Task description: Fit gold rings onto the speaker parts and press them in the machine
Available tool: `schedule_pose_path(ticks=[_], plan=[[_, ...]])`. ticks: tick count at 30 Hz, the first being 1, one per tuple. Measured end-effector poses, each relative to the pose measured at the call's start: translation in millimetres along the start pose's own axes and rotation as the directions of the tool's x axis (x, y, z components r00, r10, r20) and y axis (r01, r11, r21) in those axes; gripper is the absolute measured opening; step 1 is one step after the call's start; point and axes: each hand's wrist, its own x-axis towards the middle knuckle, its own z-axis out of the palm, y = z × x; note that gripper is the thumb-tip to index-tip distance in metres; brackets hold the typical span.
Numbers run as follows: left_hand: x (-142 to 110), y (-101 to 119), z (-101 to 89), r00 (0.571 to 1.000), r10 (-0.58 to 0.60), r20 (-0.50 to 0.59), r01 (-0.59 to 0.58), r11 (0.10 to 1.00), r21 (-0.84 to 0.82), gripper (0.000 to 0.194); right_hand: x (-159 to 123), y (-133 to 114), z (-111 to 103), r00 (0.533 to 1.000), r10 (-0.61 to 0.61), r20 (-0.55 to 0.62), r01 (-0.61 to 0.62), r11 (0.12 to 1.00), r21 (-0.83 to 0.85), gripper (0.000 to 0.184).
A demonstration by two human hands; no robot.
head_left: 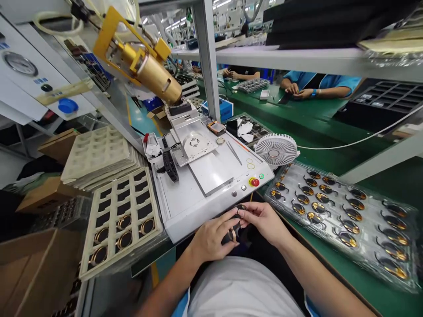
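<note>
Grasping a gold-rimmed ring (233, 235) in the left hand (211, 240); the right hand (264, 222) pinches a dark ring (241, 208) close by, both kept within easy view.

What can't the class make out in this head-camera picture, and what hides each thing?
The gold-rimmed ring: the left hand and right hand cover most of it.
The nearer co-worker's hands: too small to show what they hold.
The pressure gauge: its dial is too small and blurred to read.
The black stacks on the shelf: cut off by the top edge.
</note>
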Motion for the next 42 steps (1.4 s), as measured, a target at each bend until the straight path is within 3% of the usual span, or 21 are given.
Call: schedule_pose_path(ticks=[2, 4, 7, 10, 12, 15, 20, 27, 32, 42], plan=[[-1.4, -0.1, 1.9, 0.998, -0.037, -0.052, 0.031, 0.993, -0.114, 0.067, -2.0, 0.2, 2.3, 1.000, -0.006, -0.027, 0.006, 1.000, -0.002, 0.045], [-2.9, -0.1, 6.8, 0.984, -0.104, -0.147, 0.051, 0.944, -0.327, 0.068, -4.0, 0.1, 4.6, 0.999, -0.001, -0.045, 0.001, 1.000, 0.012, 0.044], [-2.8, -1.0, 15.2, 0.944, -0.210, -0.253, -0.008, 0.755, -0.656, 0.055, -7.1, -0.9, 8.7, 0.998, 0.037, -0.044, -0.033, 0.997, 0.075, 0.044], [-1.3, -3.7, 19.9, 0.908, -0.293, -0.301, -0.048, 0.640, -0.767, 0.051, -10.6, -3.0, 15.3, 0.995, 0.102, 0.002, -0.101, 0.983, 0.151, 0.045], [-1.4, -5.7, 21.4, 0.892, -0.330, -0.310, -0.044, 0.618, -0.785, 0.054, -13.3, -4.9, 21.5, 0.985, 0.167, 0.033, -0.170, 0.963, 0.209, 0.046], [-3.5, -7.5, 23.2, 0.903, -0.318, -0.290, -0.044, 0.603, -0.797, 0.056, -17.8, -7.6, 31.9, 0.971, 0.231, 0.052, -0.237, 0.935, 0.263, 0.049], [-6.4, -6.4, 25.7, 0.938, -0.208, -0.276, -0.100, 0.602, -0.792, 0.056, -23.5, -9.0, 46.4, 0.987, 0.160, -0.007, -0.157, 0.972, 0.173, 0.045], [-8.4, -6.6, 26.5, 0.924, -0.164, -0.345, -0.163, 0.647, -0.745, 0.056, -25.7, -9.8, 58.7, 0.997, 0.012, -0.071, -0.012, 1.000, -0.006, 0.032], [-11.8, -9.2, 26.0, 0.917, -0.206, -0.342, -0.115, 0.684, -0.720, 0.057, -25.5, -10.8, 61.5, 0.997, 0.027, -0.066, -0.029, 0.999, -0.041, 0.030], [-8.6, -4.0, 22.9, 0.923, -0.145, -0.355, -0.164, 0.688, -0.707, 0.056, -23.0, -11.1, 61.8, 0.995, 0.078, -0.062, -0.079, 0.997, -0.016, 0.032]])
